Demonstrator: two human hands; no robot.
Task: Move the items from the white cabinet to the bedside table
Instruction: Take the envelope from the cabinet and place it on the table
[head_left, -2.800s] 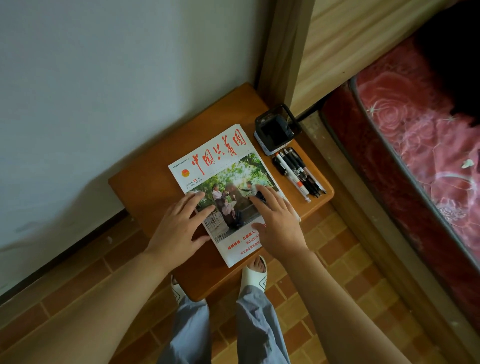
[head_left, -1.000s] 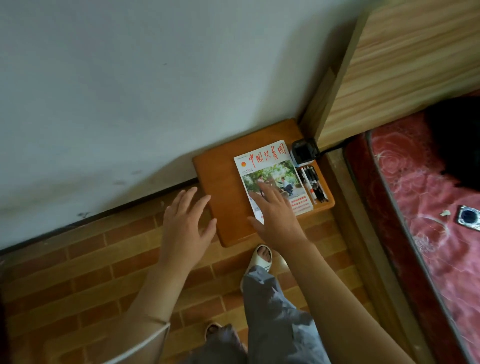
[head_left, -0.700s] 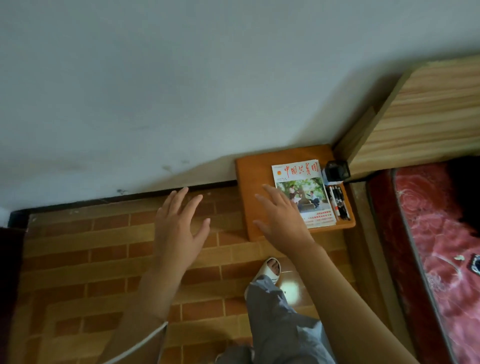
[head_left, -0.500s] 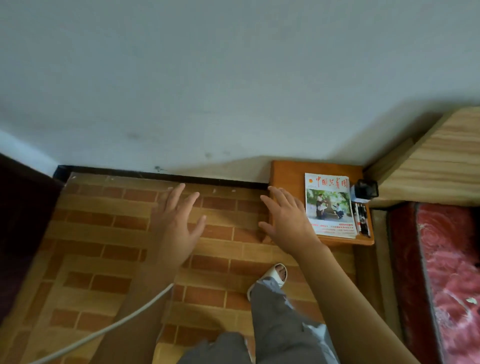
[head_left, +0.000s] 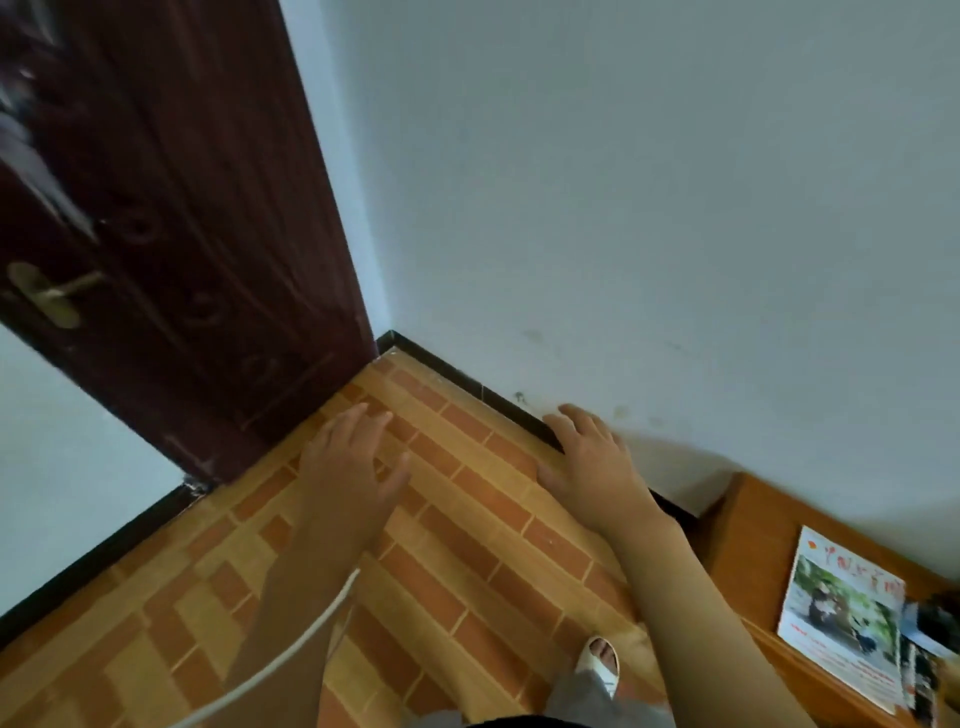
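- Since 2.8 s ago both hands have lifted off the magazine (head_left: 841, 613), and the view has swung left toward the door (head_left: 171, 234).
- The left hand (head_left: 353, 467) and right hand (head_left: 592, 467) hover over the floor (head_left: 467, 545), fingers spread, holding nothing.
- The magazine lies flat on the table (head_left: 748, 540), likely delivered; dark items beside it are blurred.
- Its red title is unreadable here.
- The cabinet is out of view.
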